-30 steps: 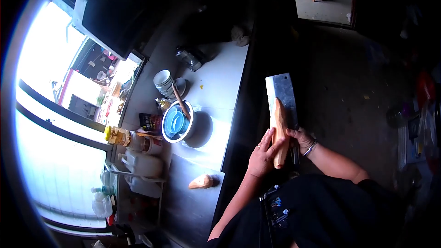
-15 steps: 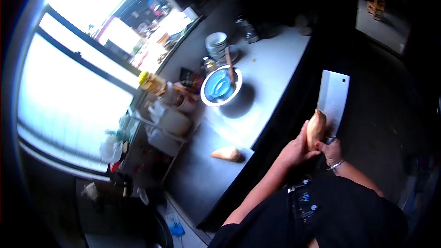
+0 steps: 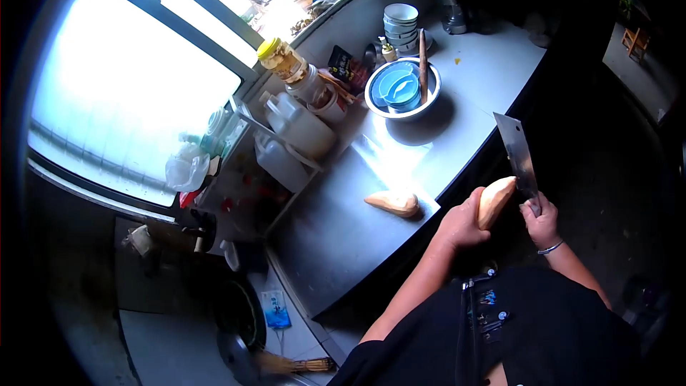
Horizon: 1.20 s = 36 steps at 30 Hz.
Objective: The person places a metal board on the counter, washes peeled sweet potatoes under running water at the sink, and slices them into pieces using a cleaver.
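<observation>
My left hand [image 3: 463,224] is wrapped round the lower end of a pale peeled root [image 3: 494,201], whose tip points up and right. My right hand [image 3: 542,221] grips the handle of a wide cleaver [image 3: 517,151], its blade upright just right of the root. Both are held in front of the counter's edge, over the dark floor. Another peeled root [image 3: 394,203] lies on the counter [image 3: 336,221] near its front edge, left of my left hand.
A bowl [image 3: 435,100] on the counter holds blue dishes and a wooden stick. Behind it are stacked bowls [image 3: 400,25] and a glass jar [image 3: 451,14]. White jugs [image 3: 304,127] and a yellow-lidded jar [image 3: 282,61] stand by the window. A blue packet [image 3: 276,309] lies lower left.
The view has swung left, so the counter appears further right. The cleaver and root, earlier overlapping with my hands close together, are now apart, and the root tilts to the right.
</observation>
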Motion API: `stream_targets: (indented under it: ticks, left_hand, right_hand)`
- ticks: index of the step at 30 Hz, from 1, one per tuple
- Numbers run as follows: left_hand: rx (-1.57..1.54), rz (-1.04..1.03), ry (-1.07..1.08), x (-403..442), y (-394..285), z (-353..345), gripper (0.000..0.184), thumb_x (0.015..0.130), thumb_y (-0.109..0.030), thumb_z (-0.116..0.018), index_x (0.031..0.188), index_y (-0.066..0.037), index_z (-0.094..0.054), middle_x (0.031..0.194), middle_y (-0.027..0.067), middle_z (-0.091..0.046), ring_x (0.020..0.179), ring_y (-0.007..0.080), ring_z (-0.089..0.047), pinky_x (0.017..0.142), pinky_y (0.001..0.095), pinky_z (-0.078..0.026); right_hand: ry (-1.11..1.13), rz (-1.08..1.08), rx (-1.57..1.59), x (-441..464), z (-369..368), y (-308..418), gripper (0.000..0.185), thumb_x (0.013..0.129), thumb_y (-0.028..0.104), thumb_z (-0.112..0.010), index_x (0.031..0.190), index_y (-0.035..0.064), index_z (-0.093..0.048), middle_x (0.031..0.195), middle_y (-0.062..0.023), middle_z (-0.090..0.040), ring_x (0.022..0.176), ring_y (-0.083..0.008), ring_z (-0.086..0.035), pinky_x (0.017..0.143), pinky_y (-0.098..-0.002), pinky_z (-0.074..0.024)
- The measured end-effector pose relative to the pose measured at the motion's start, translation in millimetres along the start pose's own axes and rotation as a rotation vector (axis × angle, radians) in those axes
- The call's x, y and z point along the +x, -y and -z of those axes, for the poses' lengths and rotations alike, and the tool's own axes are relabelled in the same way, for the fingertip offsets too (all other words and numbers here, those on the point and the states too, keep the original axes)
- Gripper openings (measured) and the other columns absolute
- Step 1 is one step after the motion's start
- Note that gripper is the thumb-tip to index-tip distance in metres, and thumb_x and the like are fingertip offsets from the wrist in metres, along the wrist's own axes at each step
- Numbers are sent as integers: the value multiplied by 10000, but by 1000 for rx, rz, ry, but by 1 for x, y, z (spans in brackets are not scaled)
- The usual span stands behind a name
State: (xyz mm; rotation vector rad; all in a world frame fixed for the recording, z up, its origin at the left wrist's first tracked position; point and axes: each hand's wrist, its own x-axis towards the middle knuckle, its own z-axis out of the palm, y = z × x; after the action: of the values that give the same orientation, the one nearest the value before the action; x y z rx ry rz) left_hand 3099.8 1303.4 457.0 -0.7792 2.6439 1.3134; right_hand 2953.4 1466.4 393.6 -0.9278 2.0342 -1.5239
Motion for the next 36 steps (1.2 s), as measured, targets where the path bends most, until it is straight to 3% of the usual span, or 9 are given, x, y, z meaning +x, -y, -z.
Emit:
stream_targets:
  ticks: [2,6,8,11,13,23,27,28,36]
  left_hand:
    - [5,18,3,-4,6,7,809,597,-187,-676,1300,-133,-278,1045,227,-569,985,384,-553,847,413,-443]
    - [112,116,57,3,21,3,830,590,-197,-709,1293,-95,-281,1030,217,-587,952,371,-572,837,405,-456]
    - [30,44,135,9,34,-2,813,589,-191,-712,1280,-86,-297,1001,216,-598,957,372,-571,842,402,-453]
    - [-14,54,160,-4,20,9,835,583,-173,-715,1295,-87,-287,989,234,-588,969,382,-560,861,392,-438]
    - [2,68,180,-3,16,16,850,587,-170,-712,1310,-101,-271,998,243,-579,983,389,-551,878,394,-426]
    - [-70,96,27,-9,56,16,841,577,-197,-720,1313,-133,-318,1061,214,-572,1014,351,-554,862,386,-432]
    - [-39,262,-281,-37,153,22,935,544,-257,-775,1340,-120,-306,1135,220,-553,1068,355,-533,894,391,-434]
    - [-138,343,-351,-51,165,31,899,527,-186,-792,1309,-108,-353,1180,166,-533,1096,278,-521,909,376,-426]
    - [-85,868,-637,-141,234,73,911,559,-276,-783,1317,-110,-306,1120,220,-567,1027,365,-559,859,412,-454]
  right_hand:
    - [-157,301,-126,0,5,22,357,752,-9,-617,1104,44,-586,620,-22,-502,517,-76,-470,487,-235,-386]
    - [-35,784,-341,1,15,50,374,750,18,-613,1121,44,-571,615,-93,-509,515,-206,-533,491,-283,-425]
    - [52,637,-409,-11,21,40,356,767,46,-601,1121,69,-569,707,-150,-574,612,-302,-588,541,-342,-465]
    - [19,-164,-535,-20,35,-23,334,769,90,-606,1100,124,-577,930,-187,-621,862,-363,-599,730,-390,-487]
    - [-88,-510,-529,-35,62,-105,322,745,96,-634,1054,30,-575,927,-204,-628,906,-346,-604,773,-368,-481]
    - [129,-413,-506,-50,33,-83,430,746,165,-658,1153,68,-555,976,-214,-618,907,-349,-606,793,-376,-482]
    - [211,-370,-470,-51,18,-68,426,744,183,-663,1146,79,-565,967,-196,-628,889,-322,-618,775,-355,-489]
    - [250,-367,-460,-52,16,-59,428,745,188,-665,1144,74,-566,960,-189,-633,885,-304,-624,770,-337,-490]
    - [298,-245,-458,-47,-8,-43,389,757,157,-643,1130,78,-568,917,-174,-640,837,-300,-635,748,-340,-495]
